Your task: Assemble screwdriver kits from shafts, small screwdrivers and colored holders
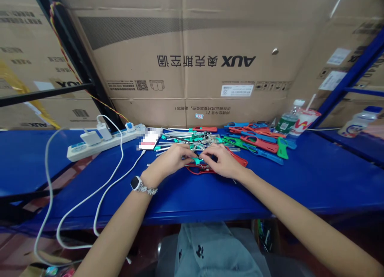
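Observation:
My left hand [175,159], with a watch [136,183] on its wrist, is closed in a pinch at the middle of the blue table. Facing it, my right hand [220,159] pinches from the other side, fingertips nearly meeting the left ones. Between them shows a small green plastic piece [197,161]; exactly what each hand grips is partly hidden by the fingers. A red lighter shell [238,157] lies partly under my right hand. Behind my hands is a pile of thin metal tubes with green ends [172,137].
Red, blue and green lighter shells [259,143] lie heaped on the right, before a bottle [289,119] and a paper cup [304,123] with a straw. A phone [150,139] charges at left beside a power strip [90,147]; white cables cross the table [192,201]. Cardboard boxes [135,69] stand behind.

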`<action>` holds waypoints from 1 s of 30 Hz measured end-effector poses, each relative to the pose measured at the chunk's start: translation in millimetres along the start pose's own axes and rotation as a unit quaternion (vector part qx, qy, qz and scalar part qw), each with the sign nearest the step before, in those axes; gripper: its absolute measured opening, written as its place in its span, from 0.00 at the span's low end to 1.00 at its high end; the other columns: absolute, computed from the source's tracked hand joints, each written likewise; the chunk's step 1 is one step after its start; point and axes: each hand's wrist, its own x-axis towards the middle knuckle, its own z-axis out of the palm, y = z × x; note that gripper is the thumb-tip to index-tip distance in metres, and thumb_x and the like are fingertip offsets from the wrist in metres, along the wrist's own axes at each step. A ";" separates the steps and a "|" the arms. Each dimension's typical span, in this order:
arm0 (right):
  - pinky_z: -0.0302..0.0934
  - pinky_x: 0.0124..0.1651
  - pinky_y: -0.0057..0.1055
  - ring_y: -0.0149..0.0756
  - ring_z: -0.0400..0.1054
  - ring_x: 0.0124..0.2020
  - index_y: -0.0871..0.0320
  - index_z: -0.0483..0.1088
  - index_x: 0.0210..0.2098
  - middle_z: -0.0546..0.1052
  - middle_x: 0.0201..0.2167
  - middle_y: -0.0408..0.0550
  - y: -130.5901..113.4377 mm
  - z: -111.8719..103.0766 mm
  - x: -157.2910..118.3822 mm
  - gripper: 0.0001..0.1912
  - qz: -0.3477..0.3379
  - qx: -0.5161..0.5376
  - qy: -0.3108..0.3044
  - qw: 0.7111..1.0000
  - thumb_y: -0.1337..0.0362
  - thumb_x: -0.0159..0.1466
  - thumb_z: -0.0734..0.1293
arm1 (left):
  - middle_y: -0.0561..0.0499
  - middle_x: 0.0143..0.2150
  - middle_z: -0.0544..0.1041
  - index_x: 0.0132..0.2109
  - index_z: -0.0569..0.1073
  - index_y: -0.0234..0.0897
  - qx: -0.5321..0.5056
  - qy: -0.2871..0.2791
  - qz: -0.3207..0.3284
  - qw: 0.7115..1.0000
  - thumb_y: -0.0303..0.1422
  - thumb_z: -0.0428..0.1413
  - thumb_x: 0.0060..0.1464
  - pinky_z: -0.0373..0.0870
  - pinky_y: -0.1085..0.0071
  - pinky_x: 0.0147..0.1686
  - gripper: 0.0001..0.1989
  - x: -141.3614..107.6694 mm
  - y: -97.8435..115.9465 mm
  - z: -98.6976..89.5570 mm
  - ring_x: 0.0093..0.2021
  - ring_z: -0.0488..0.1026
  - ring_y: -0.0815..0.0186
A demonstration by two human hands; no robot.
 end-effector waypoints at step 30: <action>0.57 0.60 0.57 0.57 0.61 0.61 0.48 0.71 0.57 0.72 0.52 0.57 11.0 -3.2 -19.9 0.16 -0.024 -0.180 -0.091 0.979 0.54 0.73 0.60 | 0.48 0.36 0.81 0.39 0.83 0.39 -0.051 -0.068 -0.076 0.993 0.27 0.60 0.56 0.71 0.67 0.39 0.07 -3.9 -2.3 7.3 0.35 0.75 0.65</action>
